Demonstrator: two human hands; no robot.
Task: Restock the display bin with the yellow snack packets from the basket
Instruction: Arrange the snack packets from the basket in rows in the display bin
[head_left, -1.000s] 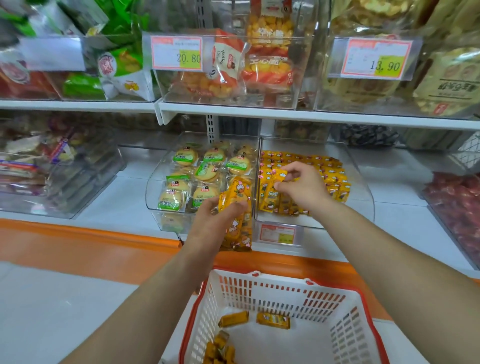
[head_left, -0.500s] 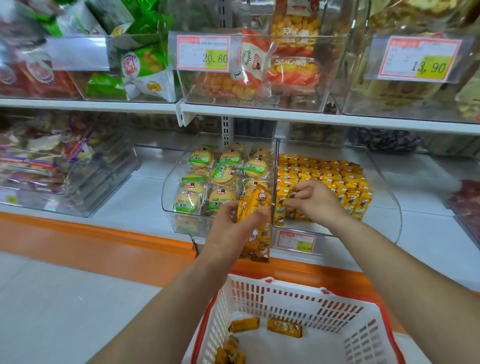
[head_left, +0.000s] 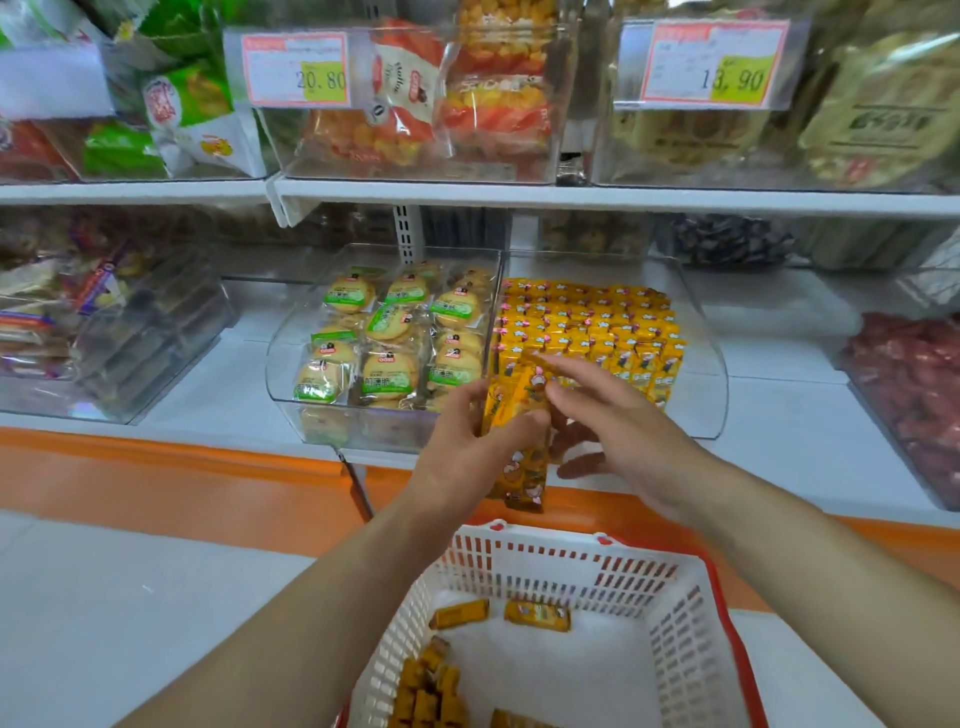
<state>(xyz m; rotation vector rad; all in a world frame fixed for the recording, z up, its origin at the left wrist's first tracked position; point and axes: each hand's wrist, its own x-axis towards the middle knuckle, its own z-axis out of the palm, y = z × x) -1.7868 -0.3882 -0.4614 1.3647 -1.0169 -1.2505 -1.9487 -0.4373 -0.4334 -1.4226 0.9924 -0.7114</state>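
Note:
My left hand (head_left: 470, 457) grips a bunch of yellow snack packets (head_left: 519, 457) held upright in front of the shelf edge. My right hand (head_left: 618, 431) is at the top of that bunch, thumb and forefinger pinching one packet (head_left: 535, 384). Behind the hands, the clear display bin (head_left: 711, 374) holds rows of the same yellow packets (head_left: 597, 322). Below, the white basket with a red rim (head_left: 685, 634) contains several loose yellow packets (head_left: 537, 616), more piled at its near left corner (head_left: 428, 686).
A clear bin of green-labelled round biscuits (head_left: 395, 348) stands left of the display bin. Another bin of red sweets (head_left: 914, 395) is at the right, a bin of mixed packets (head_left: 104, 322) at the left. The upper shelf (head_left: 571, 197) overhangs with price tags.
My right hand has pulled back out of the display bin and now pinches a packet at the top of the bunch in my left hand. The view has shifted closer.

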